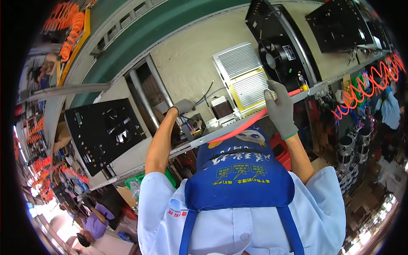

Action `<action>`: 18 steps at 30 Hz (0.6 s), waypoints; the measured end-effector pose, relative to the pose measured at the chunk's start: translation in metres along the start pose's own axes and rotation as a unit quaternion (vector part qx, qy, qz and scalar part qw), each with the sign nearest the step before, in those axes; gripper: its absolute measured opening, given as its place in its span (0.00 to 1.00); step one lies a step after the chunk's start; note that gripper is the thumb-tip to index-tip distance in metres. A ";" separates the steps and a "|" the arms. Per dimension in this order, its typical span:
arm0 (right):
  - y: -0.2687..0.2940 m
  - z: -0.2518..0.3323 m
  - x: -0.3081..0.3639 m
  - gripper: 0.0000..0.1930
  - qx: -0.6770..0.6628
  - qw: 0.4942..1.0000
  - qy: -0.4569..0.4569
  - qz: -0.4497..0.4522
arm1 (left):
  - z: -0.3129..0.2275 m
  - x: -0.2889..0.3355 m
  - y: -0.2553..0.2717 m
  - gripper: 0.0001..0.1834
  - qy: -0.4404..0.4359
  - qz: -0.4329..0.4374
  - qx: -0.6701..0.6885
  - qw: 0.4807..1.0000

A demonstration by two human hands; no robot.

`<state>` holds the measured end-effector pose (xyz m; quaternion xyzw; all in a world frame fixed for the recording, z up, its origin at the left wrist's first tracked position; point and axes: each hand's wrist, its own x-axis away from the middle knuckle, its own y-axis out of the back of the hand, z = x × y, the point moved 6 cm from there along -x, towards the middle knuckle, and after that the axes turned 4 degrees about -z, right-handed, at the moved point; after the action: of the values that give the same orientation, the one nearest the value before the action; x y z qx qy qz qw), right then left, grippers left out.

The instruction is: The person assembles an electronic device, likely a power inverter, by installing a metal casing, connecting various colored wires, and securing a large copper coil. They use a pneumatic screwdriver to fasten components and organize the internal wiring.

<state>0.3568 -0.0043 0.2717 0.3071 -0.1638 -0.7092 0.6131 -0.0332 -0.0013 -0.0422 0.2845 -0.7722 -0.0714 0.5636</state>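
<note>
My left hand (183, 106), in a grey glove, has its fingers closed at the end of a thin grey cable (212, 92). Beside it sit a dark transformer-like coil block (222, 108) and a small part with coloured wires (194, 126). A finned silver heat sink (239, 59) with a yellow-edged frame lies on the bench in front of me. My gloved right hand (280, 108) is curled at the near right corner of this heat sink, over a red hose (244, 124). Its fingers are bent together, and what they grip is hidden.
Black panel housings stand at the left (106, 131) and far right (340, 25). An open black case with a fan (278, 57) is right of the heat sink. Metal rollers (144, 97) cross a bench gap. Orange coiled hoses (369, 87) hang at the right. Another person (95, 221) is at lower left.
</note>
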 end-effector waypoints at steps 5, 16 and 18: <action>-0.006 -0.002 0.009 0.14 0.048 0.997 0.046 0.037 | -0.007 -0.006 0.027 0.21 -0.047 -0.090 -0.020 0.995; -0.025 -0.002 0.013 0.10 0.104 0.982 0.146 0.058 | -0.044 -0.017 0.068 0.21 -0.087 -0.109 -0.153 0.978; -0.020 -0.008 0.013 0.08 0.121 0.983 0.135 0.043 | -0.079 -0.004 0.070 0.18 -0.069 -0.104 0.071 0.990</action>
<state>0.3453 -0.0116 0.2505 0.4647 -0.1768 -0.6093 0.6178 0.0145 0.0758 0.0130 0.3967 -0.7786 -0.0945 0.4769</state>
